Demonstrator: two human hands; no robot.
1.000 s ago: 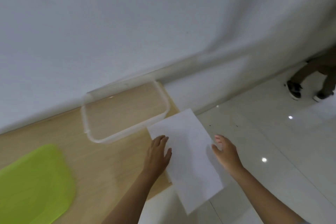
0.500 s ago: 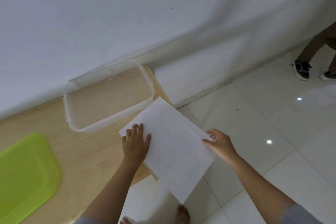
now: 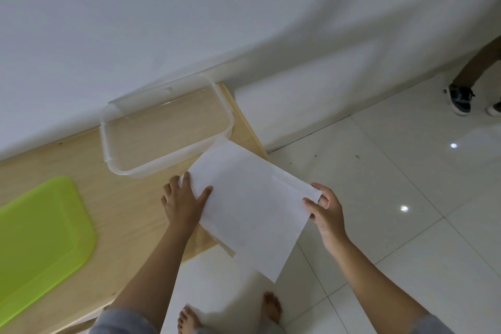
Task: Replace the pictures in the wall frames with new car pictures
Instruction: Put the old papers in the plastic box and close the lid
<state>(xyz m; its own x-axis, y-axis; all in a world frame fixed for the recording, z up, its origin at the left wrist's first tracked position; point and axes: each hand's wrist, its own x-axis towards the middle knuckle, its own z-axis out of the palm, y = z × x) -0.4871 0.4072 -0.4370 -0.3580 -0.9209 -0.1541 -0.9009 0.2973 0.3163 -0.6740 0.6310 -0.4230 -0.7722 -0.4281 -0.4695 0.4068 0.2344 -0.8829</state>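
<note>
With the left hand (image 3: pixel 182 205) flat on the paper (image 3: pixel 252 206) and the right hand (image 3: pixel 326 213) fingers pinching its right edge, lift evenly off the tabletop (image 3: pixel 135 214) to avoid creasing.

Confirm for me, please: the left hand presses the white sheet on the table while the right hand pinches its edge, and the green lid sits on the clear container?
Not quite: in the head view the green lid lies on the table, apart from the open clear container. The left hand and right hand on the white sheet are right.

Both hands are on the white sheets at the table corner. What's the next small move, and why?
Probably lift with the right hand, which pinches the top sheet's far edge. The left hand lies flat, pinning the stack on the table, so the top sheet should peel free. No print shows yet.
</note>
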